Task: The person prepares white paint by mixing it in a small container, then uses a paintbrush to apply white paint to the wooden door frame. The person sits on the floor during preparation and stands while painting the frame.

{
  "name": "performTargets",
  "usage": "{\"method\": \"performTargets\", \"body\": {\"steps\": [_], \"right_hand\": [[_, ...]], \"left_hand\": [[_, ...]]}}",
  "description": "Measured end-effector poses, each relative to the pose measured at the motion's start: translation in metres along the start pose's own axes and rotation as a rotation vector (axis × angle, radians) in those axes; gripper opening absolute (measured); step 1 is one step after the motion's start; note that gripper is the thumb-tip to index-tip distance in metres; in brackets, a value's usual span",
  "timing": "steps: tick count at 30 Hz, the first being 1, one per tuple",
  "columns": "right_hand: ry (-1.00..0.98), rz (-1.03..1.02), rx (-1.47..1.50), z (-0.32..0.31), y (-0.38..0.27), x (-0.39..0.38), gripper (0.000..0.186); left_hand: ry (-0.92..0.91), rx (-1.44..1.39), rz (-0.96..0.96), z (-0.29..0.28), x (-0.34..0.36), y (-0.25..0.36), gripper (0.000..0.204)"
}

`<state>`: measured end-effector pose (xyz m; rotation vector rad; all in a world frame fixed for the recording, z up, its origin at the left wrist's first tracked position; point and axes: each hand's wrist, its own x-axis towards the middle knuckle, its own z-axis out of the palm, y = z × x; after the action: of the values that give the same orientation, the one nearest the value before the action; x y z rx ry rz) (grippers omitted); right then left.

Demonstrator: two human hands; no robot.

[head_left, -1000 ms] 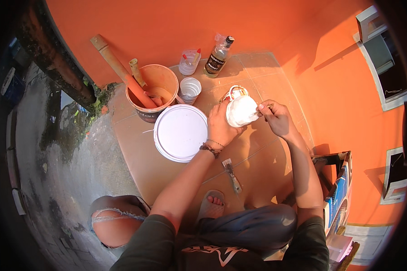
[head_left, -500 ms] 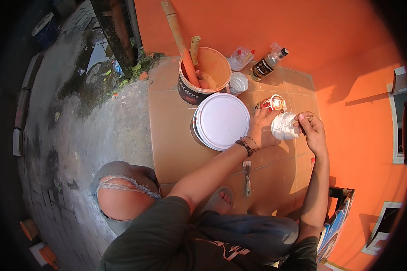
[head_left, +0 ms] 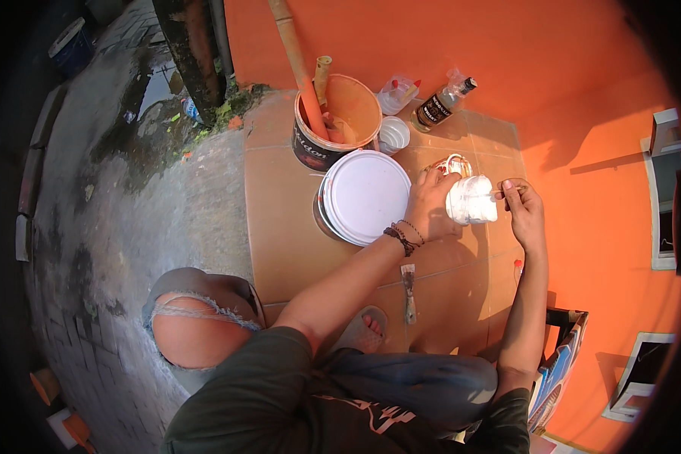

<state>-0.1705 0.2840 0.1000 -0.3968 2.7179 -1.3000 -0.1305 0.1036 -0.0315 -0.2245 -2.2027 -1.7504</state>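
In my left hand (head_left: pixel 430 206) is a small white-coated plastic cup (head_left: pixel 471 203), tilted sideways with its end toward my right hand. The fingers close around its left side. A paint can (head_left: pixel 455 164) with a red and white label stands just beyond that hand. My right hand (head_left: pixel 525 215) pinches a thin light stick (head_left: pixel 516 188) between thumb and fingers, beside the cup. Its tip reaches toward the cup; whether it touches is hard to see. A lidded white tub (head_left: pixel 368 198) stands left of my left wrist.
A bucket (head_left: pixel 339 113) with orange paint holds a bamboo-handled tool (head_left: pixel 299 64). Near it are a clear cup (head_left: pixel 393 135), a plastic bag (head_left: pixel 396 95) and a labelled bottle (head_left: pixel 436 107). A scraper (head_left: pixel 408 293) lies on the tiles (head_left: pixel 287 250). An orange wall (head_left: pixel 583 204) borders the right side.
My right hand has drawn slightly away from the cup with the stick. The cup has turned a little in my left hand, showing more of its white surface.
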Motion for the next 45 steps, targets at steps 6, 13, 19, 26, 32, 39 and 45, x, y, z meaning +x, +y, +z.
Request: {"method": "performTargets", "body": {"steps": [6, 13, 19, 26, 32, 39, 45], "right_hand": [[-0.109, 0.023, 0.168, 0.01, -0.02, -0.011, 0.025], [-0.164, 0.035, 0.159, 0.013, -0.019, -0.019, 0.026], [-0.029, 0.008, 0.093, 0.012, -0.01, -0.012, 0.027], [-0.004, 0.006, 0.082, 0.019, -0.019, -0.011, 0.026], [-0.074, 0.0, 0.149, 0.027, -0.03, -0.019, 0.028], [-0.086, 0.011, 0.0, 0.028, -0.044, -0.022, 0.027], [-0.006, -0.039, -0.126, 0.03, -0.044, -0.021, 0.023]], "left_hand": [[0.142, 0.022, 0.127, 0.0, 0.0, -0.011, 0.086], [0.125, 0.059, 0.117, -0.015, 0.003, -0.005, 0.09], [0.173, 0.072, 0.159, -0.025, 0.007, -0.004, 0.083], [0.151, 0.048, 0.139, -0.031, 0.005, 0.003, 0.084], [0.182, 0.04, 0.157, -0.029, 0.006, -0.002, 0.081], [0.248, 0.035, 0.205, -0.03, 0.009, -0.005, 0.077], [0.286, 0.024, 0.221, -0.033, 0.009, -0.004, 0.077]]}}
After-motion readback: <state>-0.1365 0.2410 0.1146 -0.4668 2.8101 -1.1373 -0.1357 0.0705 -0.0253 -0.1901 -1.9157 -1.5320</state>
